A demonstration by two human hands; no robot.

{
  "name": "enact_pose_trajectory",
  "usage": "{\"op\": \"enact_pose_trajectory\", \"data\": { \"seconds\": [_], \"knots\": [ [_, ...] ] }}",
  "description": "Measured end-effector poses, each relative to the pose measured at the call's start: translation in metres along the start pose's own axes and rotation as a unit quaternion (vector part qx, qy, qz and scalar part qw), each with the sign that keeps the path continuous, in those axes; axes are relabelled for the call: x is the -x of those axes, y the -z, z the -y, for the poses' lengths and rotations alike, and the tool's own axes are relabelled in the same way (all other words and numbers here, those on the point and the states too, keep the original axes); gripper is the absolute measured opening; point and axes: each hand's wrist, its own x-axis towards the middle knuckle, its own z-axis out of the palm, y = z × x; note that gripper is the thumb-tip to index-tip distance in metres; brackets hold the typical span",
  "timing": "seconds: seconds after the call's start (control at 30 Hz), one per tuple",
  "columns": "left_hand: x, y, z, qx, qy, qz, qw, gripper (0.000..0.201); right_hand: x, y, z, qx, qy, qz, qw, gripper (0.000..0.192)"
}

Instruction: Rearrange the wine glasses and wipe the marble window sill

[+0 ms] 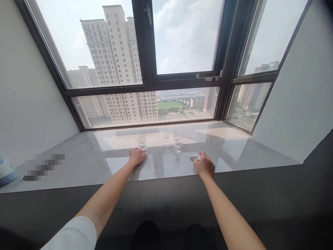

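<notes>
Clear goblet (142, 139) stands on the sill (85, 159), mouth up, long axis vertical, left hand (137, 157) at its foot (grip unclear); right hand (204, 165), well apart, is curled around a shiny object (193, 158) pointing left.

Stemmed glass (142, 138), clear, rounded bowl, stood upright on glossy sill (85, 166), lower part partly screened by left hand (137, 156); small clear item (193, 157) held low at right hand (204, 165), mostly covered, exact shape obscured
</notes>
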Motion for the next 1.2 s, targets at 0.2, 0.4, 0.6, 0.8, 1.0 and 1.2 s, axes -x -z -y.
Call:
{"op": "enact_pose_trajectory", "data": {
  "seconds": [0.2,0.4,0.6,0.8,1.0,1.2],
  "knots": [
    [-0.017,0.003,0.04,-0.029,0.025,0.001,0.999,0.043,0.001,0.004,0.002,-0.008,-0.009,0.002,1.0,0.036],
    [-0.032,0.003,0.072,-0.042,0.056,0.001,0.998,0.046,0.003,0.008,0.004,-0.014,-0.011,0.015,1.0,0.037],
    [-0.046,0.002,0.083,-0.032,0.087,0.003,0.996,0.045,0.003,0.007,0.003,-0.003,-0.014,0.011,1.0,0.037],
    [-0.071,-0.006,0.104,-0.009,0.104,0.013,0.994,0.043,0.002,0.004,0.001,-0.006,-0.016,0.017,1.0,0.037],
    [-0.08,-0.009,0.125,0.005,0.109,0.006,0.994,0.04,0.002,0.007,0.003,0.002,-0.021,0.015,1.0,0.037],
    [-0.075,-0.007,0.132,0.008,0.106,0.003,0.994,0.041,0.002,0.007,0.002,0.004,-0.021,0.012,1.0,0.037]
  ]
}}
